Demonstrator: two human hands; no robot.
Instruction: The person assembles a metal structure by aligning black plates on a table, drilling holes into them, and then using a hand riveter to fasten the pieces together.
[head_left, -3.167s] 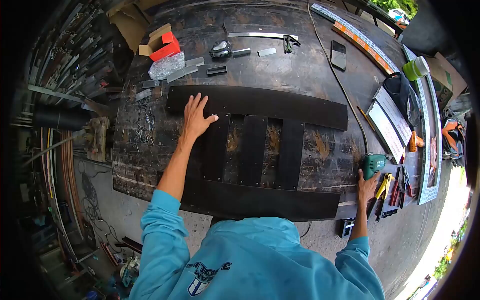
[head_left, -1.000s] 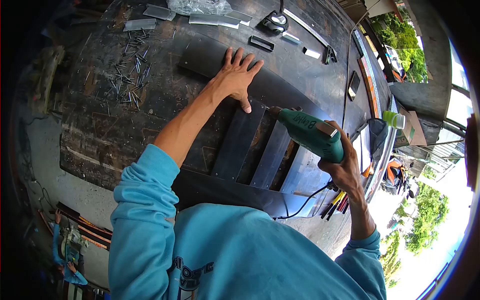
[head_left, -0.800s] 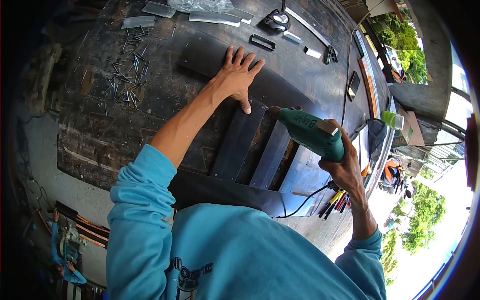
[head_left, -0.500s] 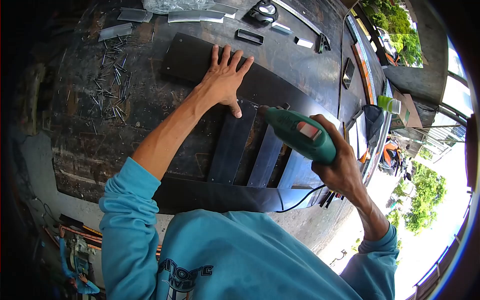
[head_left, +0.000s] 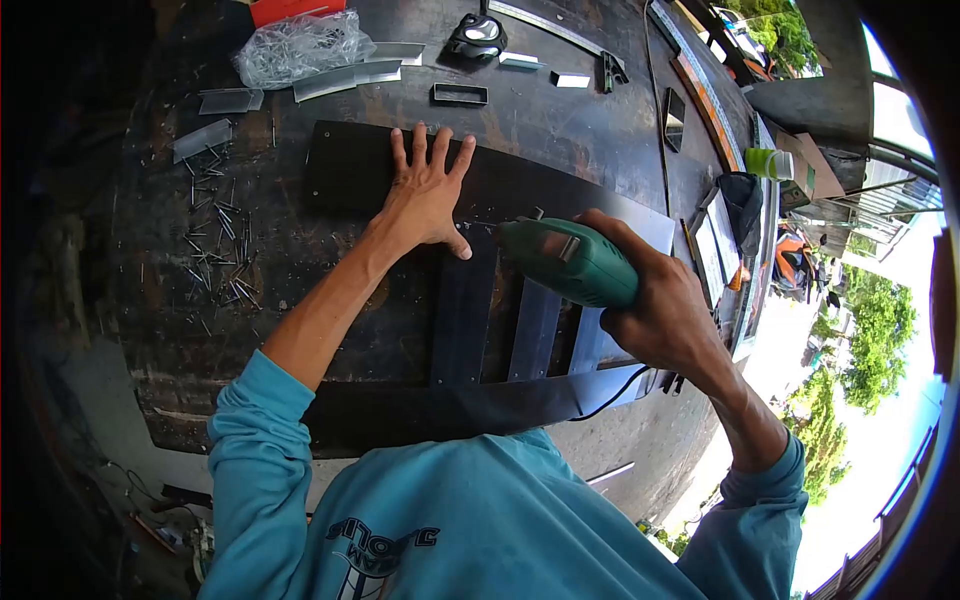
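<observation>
My left hand (head_left: pixel 427 197) lies with spread fingers on a dark metal panel (head_left: pixel 350 165), its thumb over the top end of a dark crosspiece (head_left: pixel 462 320). My right hand (head_left: pixel 665 315) is wrapped round the handle of a green power drill (head_left: pixel 580 262). The drill is held sideways, its front end just right of my left thumb, over the joint of panel and crosspiece. Its tip is too dark to make out. More crosspieces (head_left: pixel 535 330) run down to a lower dark panel (head_left: pixel 400 405) near my body.
Loose rivets (head_left: pixel 225 230) lie scattered at the left. Along the far side are a plastic bag (head_left: pixel 295 50), angled metal pieces (head_left: pixel 350 80), a rectangular tube piece (head_left: pixel 460 94), a tape measure (head_left: pixel 478 37) and a phone (head_left: pixel 674 120). A green-capped bottle (head_left: pixel 768 163) stands at the right.
The view has shifted, so the table's things appear displaced. The drill's front end has come nearer my left thumb, and the drill is turned differently. My left hand stays spread on the panel.
</observation>
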